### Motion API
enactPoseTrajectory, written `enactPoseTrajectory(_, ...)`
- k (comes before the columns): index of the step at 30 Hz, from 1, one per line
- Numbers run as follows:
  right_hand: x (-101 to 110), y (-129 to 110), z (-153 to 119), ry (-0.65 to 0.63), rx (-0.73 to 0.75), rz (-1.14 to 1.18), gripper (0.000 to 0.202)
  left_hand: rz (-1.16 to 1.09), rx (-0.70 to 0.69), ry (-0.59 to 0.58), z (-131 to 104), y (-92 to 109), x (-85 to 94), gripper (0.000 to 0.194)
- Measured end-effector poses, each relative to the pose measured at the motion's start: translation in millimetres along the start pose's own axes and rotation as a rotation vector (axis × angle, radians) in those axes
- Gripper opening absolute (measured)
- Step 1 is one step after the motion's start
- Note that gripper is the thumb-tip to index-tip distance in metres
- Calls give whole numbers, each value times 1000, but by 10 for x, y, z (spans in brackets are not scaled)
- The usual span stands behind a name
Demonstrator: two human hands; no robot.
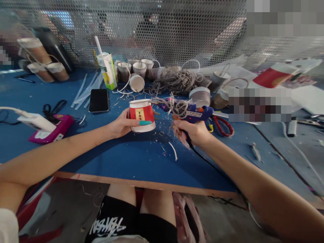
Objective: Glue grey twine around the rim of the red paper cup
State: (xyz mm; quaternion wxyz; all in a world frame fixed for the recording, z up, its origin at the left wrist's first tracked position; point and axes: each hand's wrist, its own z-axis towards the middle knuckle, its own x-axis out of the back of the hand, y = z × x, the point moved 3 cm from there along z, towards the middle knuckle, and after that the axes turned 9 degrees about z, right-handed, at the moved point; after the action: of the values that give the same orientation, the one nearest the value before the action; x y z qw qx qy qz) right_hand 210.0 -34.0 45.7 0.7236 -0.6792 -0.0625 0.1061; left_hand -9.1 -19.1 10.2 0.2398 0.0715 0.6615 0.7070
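Note:
My left hand (pixel 123 123) is closed around a white paper cup (pixel 143 128) with a red band and a yellow label. The thumb, with a long teal nail, lies across the cup's front. In my right hand (pixel 193 131) is a blue hot glue gun (pixel 196 115), its nozzle pointing left at the cup's upper right rim. Strands of grey twine (pixel 180 107) are tangled over the gun's body. Whether the nozzle touches the rim, I cannot tell. A black cord runs down from the gun's handle along my right forearm.
Behind the cup lie a heap of grey twine (pixel 177 81), several small twine-wrapped cups (pixel 139 69) and a drink carton (pixel 107 71). A phone (pixel 98 100) and a magenta power strip (pixel 54 130) are on the left. Red-handled scissors (pixel 224 126) lie right of the gun. Perforated metal (pixel 172 33) bounds the back.

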Motion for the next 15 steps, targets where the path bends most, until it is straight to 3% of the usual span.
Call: enactPoseTrajectory(15,19,23,12,-37,-44,-3,32,-11,-2,-25,-17,41,-21,58)
